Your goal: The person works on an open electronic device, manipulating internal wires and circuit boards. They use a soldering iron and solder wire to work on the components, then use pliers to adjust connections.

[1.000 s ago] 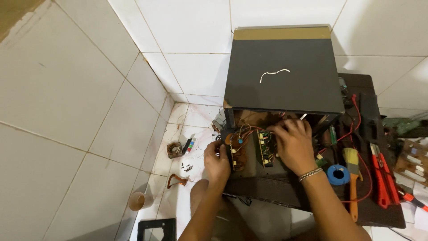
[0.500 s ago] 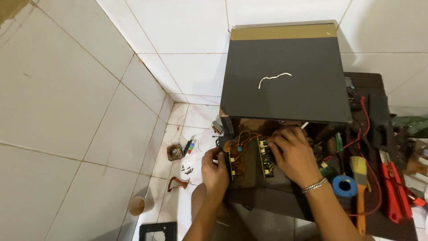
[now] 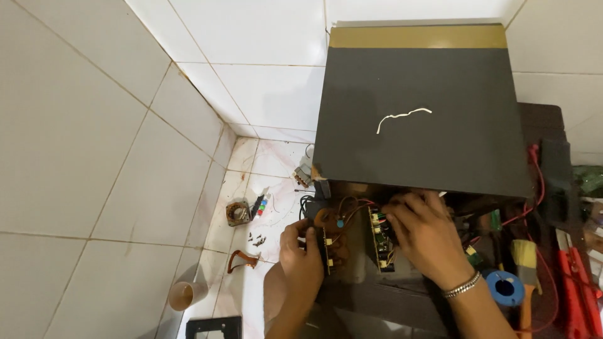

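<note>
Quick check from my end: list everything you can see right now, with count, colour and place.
cabinet: one, dark grey top with a tan back strip, against the tiled wall
scrap of wire: one, white, on the cabinet top
circuit boards: two, upright, inside the open front of the cabinet
paintbrush: one, pale bristles, orange handle, right of the boards
tape roll: one, blue, beside the paintbrush
pliers: one, red handles, far right
cup: one, brown, on the floor, lower left
left hand: on the left board
right hand: on the right board, bracelet at the wrist
</note>
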